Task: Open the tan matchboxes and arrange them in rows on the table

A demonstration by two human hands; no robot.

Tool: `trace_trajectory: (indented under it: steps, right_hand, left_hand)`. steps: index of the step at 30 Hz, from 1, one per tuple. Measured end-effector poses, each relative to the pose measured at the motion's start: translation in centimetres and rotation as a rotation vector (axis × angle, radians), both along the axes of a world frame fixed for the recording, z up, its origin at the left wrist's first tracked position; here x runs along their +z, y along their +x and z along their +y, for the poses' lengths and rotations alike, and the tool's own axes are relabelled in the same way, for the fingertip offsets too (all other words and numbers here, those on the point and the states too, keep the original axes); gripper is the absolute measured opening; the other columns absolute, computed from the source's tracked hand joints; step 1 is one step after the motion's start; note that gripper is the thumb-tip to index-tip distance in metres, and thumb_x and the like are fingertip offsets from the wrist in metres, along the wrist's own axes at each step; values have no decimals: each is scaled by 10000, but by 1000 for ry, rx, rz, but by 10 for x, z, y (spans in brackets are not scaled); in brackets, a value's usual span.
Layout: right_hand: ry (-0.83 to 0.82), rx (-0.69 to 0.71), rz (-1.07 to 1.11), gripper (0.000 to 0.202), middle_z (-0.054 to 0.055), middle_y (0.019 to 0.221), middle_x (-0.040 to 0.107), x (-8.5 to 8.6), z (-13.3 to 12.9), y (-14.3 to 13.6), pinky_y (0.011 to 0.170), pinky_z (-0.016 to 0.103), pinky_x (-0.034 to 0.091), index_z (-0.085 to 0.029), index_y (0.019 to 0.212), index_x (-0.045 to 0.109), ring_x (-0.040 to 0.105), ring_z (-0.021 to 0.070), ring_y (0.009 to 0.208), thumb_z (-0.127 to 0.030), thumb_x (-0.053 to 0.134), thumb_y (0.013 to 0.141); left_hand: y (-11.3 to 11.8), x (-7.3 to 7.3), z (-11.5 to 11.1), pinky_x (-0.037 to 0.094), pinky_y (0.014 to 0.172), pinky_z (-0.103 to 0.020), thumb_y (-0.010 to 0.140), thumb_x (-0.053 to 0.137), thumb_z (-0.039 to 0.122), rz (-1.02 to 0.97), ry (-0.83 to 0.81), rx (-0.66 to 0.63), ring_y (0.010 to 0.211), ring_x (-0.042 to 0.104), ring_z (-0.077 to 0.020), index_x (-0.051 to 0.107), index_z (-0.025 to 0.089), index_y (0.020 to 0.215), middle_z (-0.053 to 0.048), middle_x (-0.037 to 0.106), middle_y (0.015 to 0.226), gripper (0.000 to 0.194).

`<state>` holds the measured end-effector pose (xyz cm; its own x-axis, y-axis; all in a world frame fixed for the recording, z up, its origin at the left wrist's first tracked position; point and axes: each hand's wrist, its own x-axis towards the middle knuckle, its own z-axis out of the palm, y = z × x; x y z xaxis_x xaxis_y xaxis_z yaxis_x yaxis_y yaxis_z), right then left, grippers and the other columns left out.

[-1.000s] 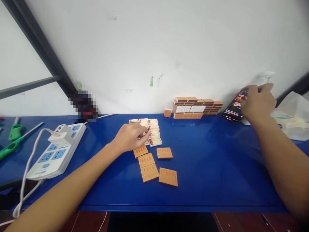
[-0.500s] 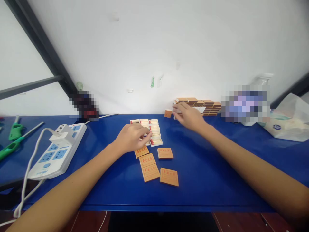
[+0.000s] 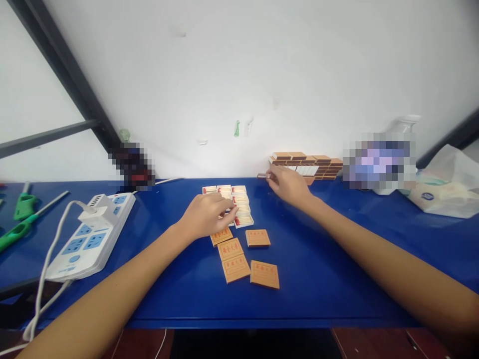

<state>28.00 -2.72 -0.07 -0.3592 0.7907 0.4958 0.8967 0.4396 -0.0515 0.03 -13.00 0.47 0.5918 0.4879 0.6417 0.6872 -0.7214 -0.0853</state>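
Note:
My left hand (image 3: 209, 213) hovers over or rests on a block of open match trays (image 3: 243, 219), filled with red-tipped matches. Its fingers and thumb are closed together, and what they pinch, if anything, is hidden. At the back of the table my right hand (image 3: 288, 183) has its fingertips closed on the end of a single matchbox (image 3: 263, 175), seen edge-on. Just behind that hand rises a stack of matchboxes (image 3: 328, 168), with a white row across its front. Several orange matchbox covers with red print (image 3: 264, 274) lie face up nearer me.
To the left, a white power strip (image 3: 90, 244) with a plugged-in charger and cable lies beside green long-necked lighters (image 3: 22, 229). A pack of tissues (image 3: 445, 194) sits at the right, near a blurred-out object (image 3: 381, 159). The white wall (image 3: 224, 75) borders the blue table (image 3: 318, 279).
My right hand has come down and slightly left onto the lone matchbox, which has tipped from showing its orange face to edge-on. My left hand stays over the trays.

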Motion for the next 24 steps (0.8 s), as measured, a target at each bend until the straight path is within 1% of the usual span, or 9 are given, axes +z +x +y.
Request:
trace_trajectory:
  steps: [2, 4, 5, 7, 10, 13, 16, 19, 24]
  right_hand:
    - [97, -5, 39, 238, 146, 1085, 697, 10, -4, 15, 764, 364, 472, -170, 1094, 685, 655, 292, 962, -314, 549, 963]
    - [188, -68, 62, 281, 147, 1083, 693, 22, -6, 37, 752, 367, 458, -175, 1088, 698, 645, 285, 922, -361, 515, 985]
    - [223, -114, 56, 302, 146, 1094, 693, 27, -5, 50, 741, 361, 444, -176, 1111, 698, 639, 279, 913, -371, 500, 992]
    - [286, -274, 29, 336, 159, 1115, 692, 36, -2, 78, 689, 343, 388, -161, 1123, 702, 627, 275, 898, -399, 512, 983]
    - [334, -479, -21, 343, 173, 1121, 699, 39, 8, 118, 650, 344, 297, -134, 1147, 700, 614, 259, 888, -373, 538, 963]
    - [324, -595, -32, 362, 187, 1142, 694, 32, 16, 147, 639, 354, 247, -128, 1161, 698, 589, 250, 880, -377, 495, 993]
    - [285, -630, -34, 388, 203, 1156, 682, 24, 22, 162, 642, 360, 222, -117, 1171, 682, 557, 246, 867, -387, 446, 1022]
    - [249, -630, -39, 379, 215, 1161, 670, 19, 27, 167, 643, 361, 198, -109, 1179, 665, 532, 237, 841, -365, 429, 1030]
    - [172, -586, -51, 303, 223, 1125, 663, 14, 34, 167, 634, 360, 183, -125, 1164, 676, 482, 213, 753, -315, 528, 979]
  left_hand:
    - [0, 0, 0, 427, 539, -274, 996, 549, 290, -6, -2, 7, 567, 610, -138, 727, 184, 774, -1, 668, 607, 304]
    - [0, 0, 0, 429, 539, -274, 997, 552, 291, -9, -4, 2, 566, 611, -135, 728, 182, 779, 0, 670, 614, 301]
    - [0, 0, 0, 429, 539, -274, 998, 552, 290, -8, -5, -3, 566, 612, -134, 728, 181, 778, 1, 668, 613, 302]
    - [0, 0, 0, 426, 535, -274, 999, 551, 290, -5, -8, -5, 564, 612, -134, 726, 180, 770, 2, 663, 607, 308]
    - [0, 0, 0, 416, 525, -273, 1002, 546, 290, -3, -11, 7, 551, 599, -130, 724, 181, 767, 3, 660, 605, 314]
    - [0, 0, 0, 414, 526, -275, 1006, 537, 292, 9, -10, 15, 547, 593, -130, 713, 182, 749, 0, 656, 602, 331]
    - [0, 0, 0, 425, 532, -278, 1008, 532, 303, 18, -14, 17, 551, 591, -135, 709, 184, 737, -5, 642, 593, 346]
    - [-1, -1, 1, 437, 538, -276, 1007, 536, 304, 11, -15, 13, 552, 588, -133, 724, 187, 764, -4, 634, 597, 328]
    - [-1, -1, 1, 448, 545, -276, 1000, 536, 305, 8, -14, 13, 550, 593, -132, 728, 192, 787, -4, 632, 595, 308]
